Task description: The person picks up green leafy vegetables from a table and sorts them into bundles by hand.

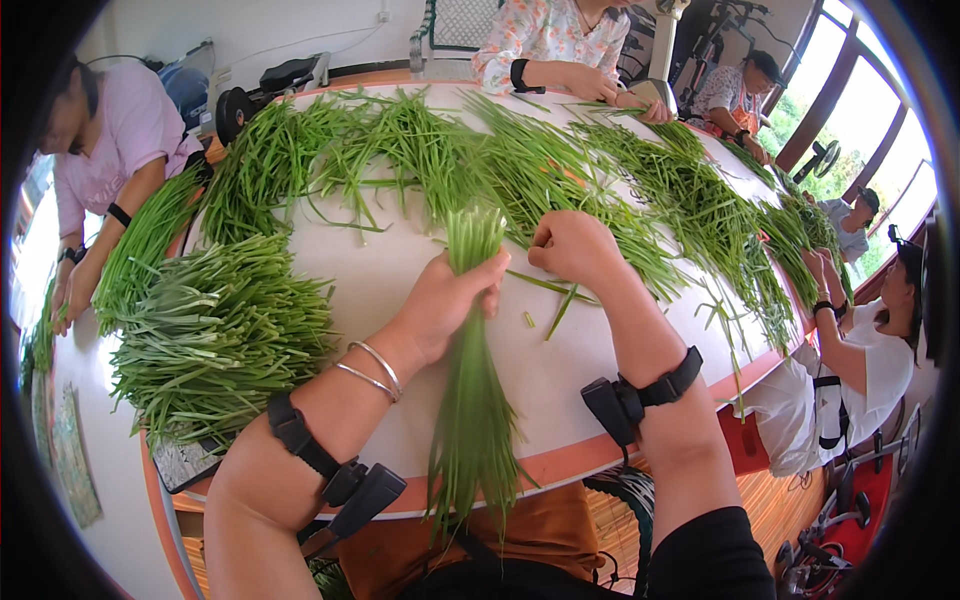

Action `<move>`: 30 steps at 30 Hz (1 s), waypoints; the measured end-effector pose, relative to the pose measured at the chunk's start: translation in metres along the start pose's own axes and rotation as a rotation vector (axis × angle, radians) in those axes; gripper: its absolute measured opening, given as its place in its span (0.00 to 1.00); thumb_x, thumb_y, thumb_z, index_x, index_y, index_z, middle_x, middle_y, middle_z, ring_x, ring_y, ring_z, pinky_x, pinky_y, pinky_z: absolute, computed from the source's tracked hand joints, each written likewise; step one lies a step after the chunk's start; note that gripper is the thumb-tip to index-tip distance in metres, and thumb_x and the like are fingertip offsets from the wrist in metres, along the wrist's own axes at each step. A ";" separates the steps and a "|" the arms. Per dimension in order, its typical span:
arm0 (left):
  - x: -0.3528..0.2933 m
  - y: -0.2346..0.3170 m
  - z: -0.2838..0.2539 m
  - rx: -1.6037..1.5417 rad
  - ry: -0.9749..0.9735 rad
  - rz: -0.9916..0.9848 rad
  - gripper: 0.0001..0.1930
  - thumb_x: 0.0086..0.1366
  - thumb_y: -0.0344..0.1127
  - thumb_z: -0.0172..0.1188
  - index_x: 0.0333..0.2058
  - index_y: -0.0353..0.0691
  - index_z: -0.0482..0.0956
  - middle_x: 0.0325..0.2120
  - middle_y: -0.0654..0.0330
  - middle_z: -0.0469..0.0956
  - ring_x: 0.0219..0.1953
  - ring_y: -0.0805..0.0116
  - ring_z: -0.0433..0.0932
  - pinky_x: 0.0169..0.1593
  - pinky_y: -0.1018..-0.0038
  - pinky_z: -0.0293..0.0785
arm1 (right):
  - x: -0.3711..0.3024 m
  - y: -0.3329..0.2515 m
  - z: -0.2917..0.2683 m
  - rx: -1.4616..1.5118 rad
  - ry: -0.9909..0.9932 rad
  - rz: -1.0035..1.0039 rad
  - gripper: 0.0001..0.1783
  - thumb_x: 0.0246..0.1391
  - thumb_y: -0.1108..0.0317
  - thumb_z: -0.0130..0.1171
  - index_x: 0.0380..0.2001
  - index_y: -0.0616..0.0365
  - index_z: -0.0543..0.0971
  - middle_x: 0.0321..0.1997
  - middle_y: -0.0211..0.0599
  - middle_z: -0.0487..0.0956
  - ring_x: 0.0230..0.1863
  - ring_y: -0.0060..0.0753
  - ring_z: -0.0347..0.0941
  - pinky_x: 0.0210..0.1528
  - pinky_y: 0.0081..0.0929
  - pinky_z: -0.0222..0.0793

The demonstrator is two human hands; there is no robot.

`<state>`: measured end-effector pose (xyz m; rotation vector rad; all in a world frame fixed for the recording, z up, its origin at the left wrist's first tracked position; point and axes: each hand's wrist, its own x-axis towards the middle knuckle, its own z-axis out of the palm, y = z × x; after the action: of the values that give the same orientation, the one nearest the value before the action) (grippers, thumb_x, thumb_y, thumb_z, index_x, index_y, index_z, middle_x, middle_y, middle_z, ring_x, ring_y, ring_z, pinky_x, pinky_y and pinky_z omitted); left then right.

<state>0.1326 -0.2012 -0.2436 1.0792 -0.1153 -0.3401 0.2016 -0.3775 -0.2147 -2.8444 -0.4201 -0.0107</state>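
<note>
My left hand [455,300] is wrapped around a bunch of garlic chives [474,400]. The pale cut ends point up and away from me, while the long green leaves hang down past the table's near edge, slightly blurred. Just right of the cut ends, my right hand [575,248] is closed with its fingers curled in. Whether it pinches anything is hidden. Short loose pieces of stalk [560,312] lie on the white table [360,265] below it. Left of my left forearm sits a thick stack of chives [215,335] with its ends lined up.
Loose chives [400,150] spread along the table's far side, and another long heap [690,200] runs down the right. A person in pink [120,150] works at the left, one in a floral shirt [550,50] opposite, and one in white [860,350] at the right, with others beyond.
</note>
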 end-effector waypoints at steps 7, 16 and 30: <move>0.000 0.000 -0.001 0.006 0.002 -0.005 0.12 0.60 0.40 0.57 0.23 0.43 0.65 0.17 0.69 0.63 0.18 0.79 0.63 0.25 0.81 0.62 | -0.001 -0.008 -0.006 -0.202 -0.080 -0.019 0.11 0.35 0.60 0.58 0.22 0.55 0.79 0.21 0.37 0.77 0.25 0.40 0.74 0.32 0.35 0.68; 0.001 -0.001 -0.001 0.005 -0.004 -0.003 0.11 0.60 0.39 0.57 0.25 0.43 0.66 0.19 0.68 0.64 0.18 0.79 0.64 0.25 0.80 0.63 | 0.002 0.027 -0.029 0.643 -0.020 -0.081 0.08 0.48 0.73 0.54 0.31 0.67 0.74 0.25 0.34 0.77 0.25 0.23 0.73 0.27 0.18 0.67; 0.002 -0.002 -0.004 -0.029 -0.030 -0.017 0.09 0.61 0.39 0.55 0.28 0.42 0.68 0.20 0.68 0.65 0.20 0.78 0.64 0.26 0.80 0.63 | 0.010 0.048 -0.029 1.000 0.202 -0.102 0.09 0.52 0.74 0.52 0.38 0.64 0.75 0.30 0.34 0.78 0.27 0.19 0.72 0.30 0.16 0.67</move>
<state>0.1355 -0.1990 -0.2475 1.0475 -0.1284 -0.3723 0.2255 -0.4265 -0.1988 -1.8170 -0.3783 -0.0816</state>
